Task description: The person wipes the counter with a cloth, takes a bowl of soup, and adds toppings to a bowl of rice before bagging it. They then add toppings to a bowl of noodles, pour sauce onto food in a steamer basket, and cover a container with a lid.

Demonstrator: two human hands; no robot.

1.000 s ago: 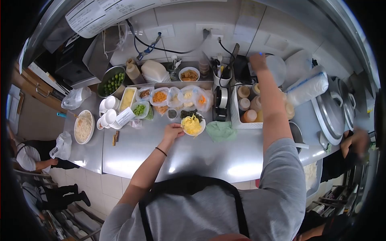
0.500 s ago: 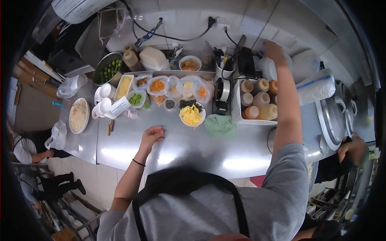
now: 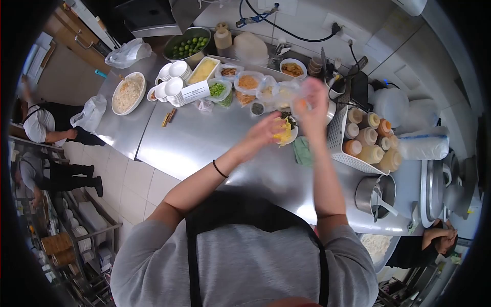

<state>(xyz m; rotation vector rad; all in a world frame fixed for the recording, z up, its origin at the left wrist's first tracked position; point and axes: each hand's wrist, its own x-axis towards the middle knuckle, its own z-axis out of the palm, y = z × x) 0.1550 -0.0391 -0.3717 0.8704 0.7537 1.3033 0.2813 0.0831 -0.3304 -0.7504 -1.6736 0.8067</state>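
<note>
My left hand [image 3: 263, 132] reaches over the left side of a white bowl [image 3: 293, 136], its fingers apart and partly covering it. Shredded yellow food [image 3: 282, 134], which looks like egg, fills the bowl, with dark green shreds [image 3: 289, 118] at its back edge. My right hand [image 3: 313, 105] is raised above and to the right of the bowl, smeared by motion. Whether anything is between its fingers does not show. Just below it, a green cloth [image 3: 303, 152] lies on the counter.
Bags and tubs of toppings, including chopped greens [image 3: 217, 89], line the back, near stacked white dishes [image 3: 174, 88] and a pot of green limes [image 3: 190, 47]. A white basket [image 3: 353, 158] of sauce bottles stands right, before a metal pot [image 3: 376, 197]. Other people stand left and right.
My right hand has come back from the white plastic containers at the back right to above the bowl. My left hand has moved forward and right to the bowl. The view has turned.
</note>
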